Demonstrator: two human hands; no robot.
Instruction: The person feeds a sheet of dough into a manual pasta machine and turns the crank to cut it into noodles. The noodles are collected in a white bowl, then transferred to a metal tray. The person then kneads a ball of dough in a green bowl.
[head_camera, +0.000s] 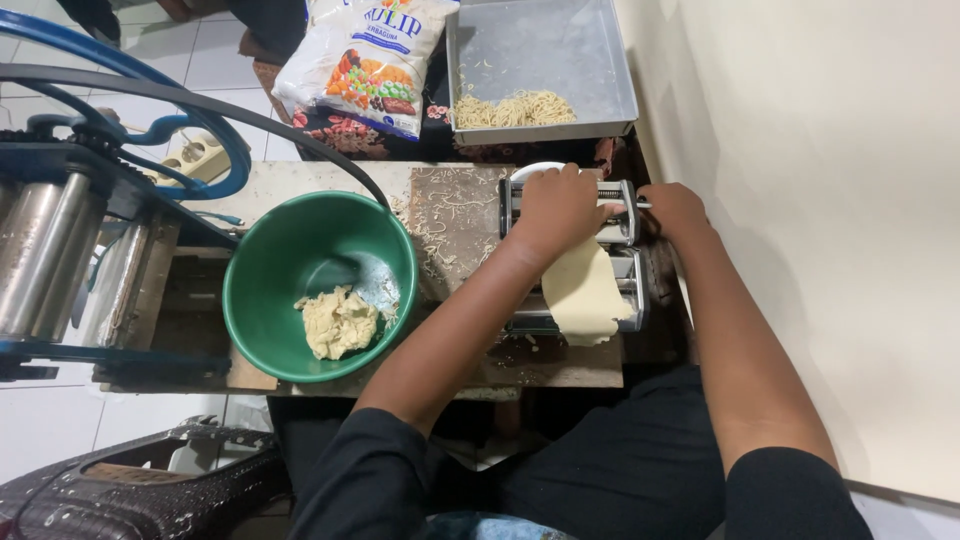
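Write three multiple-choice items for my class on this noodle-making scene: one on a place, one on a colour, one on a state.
1. Where does the lump of pale yellow dough lie?
A. in the round green plastic bowl
B. in the grey rectangular metal tray
C. on the floor

2. What colour is the curved frame of the big roller machine at the left?
A. red
B. blue
C. yellow

3. How is the flat pale dough sheet on the small silver hand-cranked pasta machine?
A. rolled into a ball
B. cut into strands
C. hanging down as one flat sheet

Answers:
1 A: the lump sits on the bowl's bottom; the tray holds cut noodles.
2 B: the curved bars are blue.
3 C: it drapes uncut below the left hand, while the right hand is at the machine's side.
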